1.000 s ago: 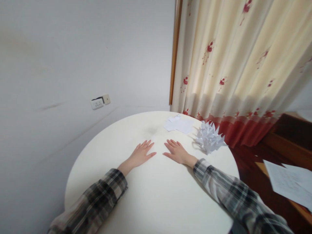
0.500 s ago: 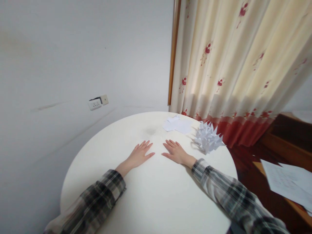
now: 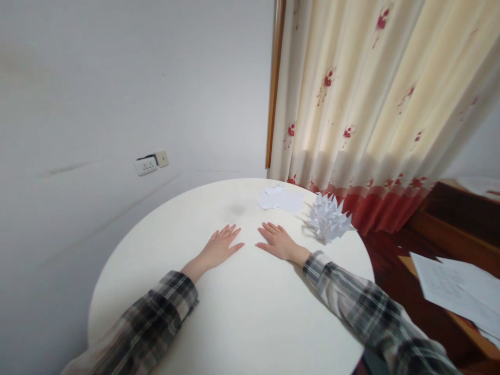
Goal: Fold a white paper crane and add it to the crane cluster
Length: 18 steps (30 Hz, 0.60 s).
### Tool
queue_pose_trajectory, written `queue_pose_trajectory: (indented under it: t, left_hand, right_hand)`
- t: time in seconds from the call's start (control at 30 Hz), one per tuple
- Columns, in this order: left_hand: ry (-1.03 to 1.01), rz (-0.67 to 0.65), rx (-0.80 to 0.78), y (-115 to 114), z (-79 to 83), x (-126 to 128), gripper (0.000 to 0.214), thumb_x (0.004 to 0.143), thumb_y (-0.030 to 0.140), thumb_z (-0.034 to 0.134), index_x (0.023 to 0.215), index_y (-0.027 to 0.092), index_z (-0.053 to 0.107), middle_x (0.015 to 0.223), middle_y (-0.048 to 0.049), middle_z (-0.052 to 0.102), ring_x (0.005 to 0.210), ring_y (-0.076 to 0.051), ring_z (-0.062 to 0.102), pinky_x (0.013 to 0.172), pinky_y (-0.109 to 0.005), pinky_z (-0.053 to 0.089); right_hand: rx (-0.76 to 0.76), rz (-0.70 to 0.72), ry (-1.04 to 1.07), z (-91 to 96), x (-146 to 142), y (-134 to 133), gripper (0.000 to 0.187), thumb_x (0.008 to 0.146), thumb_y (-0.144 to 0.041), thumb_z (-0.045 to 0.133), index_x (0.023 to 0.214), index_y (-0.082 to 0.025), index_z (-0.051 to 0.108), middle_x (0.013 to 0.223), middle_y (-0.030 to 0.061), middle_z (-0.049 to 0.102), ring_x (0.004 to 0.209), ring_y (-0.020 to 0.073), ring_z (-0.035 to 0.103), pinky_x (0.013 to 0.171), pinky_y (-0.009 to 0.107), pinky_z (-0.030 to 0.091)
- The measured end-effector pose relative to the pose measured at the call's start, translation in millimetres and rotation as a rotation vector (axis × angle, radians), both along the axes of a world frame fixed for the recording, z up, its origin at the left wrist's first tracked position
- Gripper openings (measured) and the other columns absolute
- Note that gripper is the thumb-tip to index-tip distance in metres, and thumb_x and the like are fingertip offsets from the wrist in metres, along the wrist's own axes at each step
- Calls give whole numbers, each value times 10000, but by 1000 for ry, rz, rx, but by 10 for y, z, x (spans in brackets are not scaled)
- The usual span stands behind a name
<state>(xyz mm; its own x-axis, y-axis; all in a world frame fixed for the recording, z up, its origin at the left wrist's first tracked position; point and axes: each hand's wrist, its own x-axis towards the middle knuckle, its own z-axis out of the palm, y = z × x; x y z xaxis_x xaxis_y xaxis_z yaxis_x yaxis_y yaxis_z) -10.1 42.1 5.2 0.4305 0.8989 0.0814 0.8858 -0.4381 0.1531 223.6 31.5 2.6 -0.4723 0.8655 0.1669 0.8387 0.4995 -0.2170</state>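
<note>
My left hand lies flat on the white round table, its fingers stretched out and nothing in it. Across a small gap, my right hand rests palm down too, fingers apart and holding nothing. Beyond the right hand, toward the far edge, are some white paper pieces lying flat. To the right of them sits a spiky cluster of folded white paper, nearest to my right hand and apart from it. Both forearms wear plaid sleeves.
A grey-white wall with a power socket stands behind and left of the table. Patterned curtains hang at the back right. Written sheets of paper lie on a wooden surface at the right, lower than the tabletop.
The whole view has shifted slightly, with the scene sliding a little to the left. Both hands stay flat in the same places on the table.
</note>
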Motion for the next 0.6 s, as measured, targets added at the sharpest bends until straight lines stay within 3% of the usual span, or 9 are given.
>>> queue_pose_trajectory:
  t: [0.23, 0.33, 0.47, 0.6]
  left_hand:
    - [7, -13, -9, 2, 17, -17, 643, 864, 570, 235, 1383, 196, 298, 1475, -67, 206, 1371, -232, 135, 1091, -453, 122]
    - [7, -11, -8, 8, 3, -27, 647, 862, 580, 228, 1382, 202, 300, 1476, -62, 203, 1371, -230, 137, 1093, -449, 119]
    - [2, -14, -1, 19, -21, -39, 639, 864, 577, 229, 1381, 209, 300, 1476, -60, 202, 1371, -231, 135, 1093, -444, 117]
    - [-10, -21, 17, 27, -44, -46, 633, 868, 569, 240, 1383, 205, 295, 1473, -70, 211, 1369, -237, 143, 1088, -449, 130]
  right_hand:
    - [3, 0, -1, 28, 7, -7, 673, 844, -635, 269, 1365, -214, 334, 1468, 98, 249, 1348, 273, 202, 1066, 481, 176]
    - [50, -16, 5, 42, 1, 3, 651, 849, -618, 288, 1350, -208, 356, 1426, 97, 340, 1311, 265, 280, 1050, 443, 233]
    - [174, -287, 54, 54, -19, 133, 673, 871, -554, 298, 1413, -168, 193, 1314, 171, 446, 1168, 277, 424, 929, 410, 371]
    - [195, -519, 27, 22, -56, 406, 740, 821, -624, 351, 1417, -223, 171, 1411, 203, 284, 1231, 365, 325, 900, 514, 336]
